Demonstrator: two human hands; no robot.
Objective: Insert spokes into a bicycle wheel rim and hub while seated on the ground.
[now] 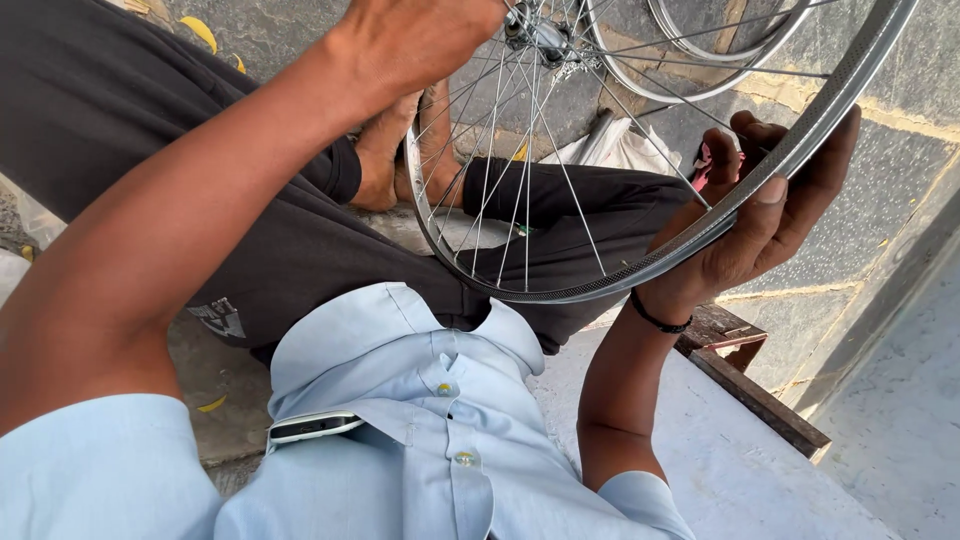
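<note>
A spoked bicycle wheel (640, 150) stands tilted over the person's lap. The right hand (765, 205), at four o'clock on the rim, clamps it: thumb across the inner face, fingers (745, 135) curled behind. The left hand (420, 40) reaches the hub (545, 35) at twelve o'clock; whether its fingers are spread or pinching cannot be told. A second rim (700, 60) lies behind on the paved floor (900, 180).

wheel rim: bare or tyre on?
Bare. The wheel rim shows only shiny metal along its outer edge, no tyre; the right hand grips it directly, and the left hand is at the hub.
</note>
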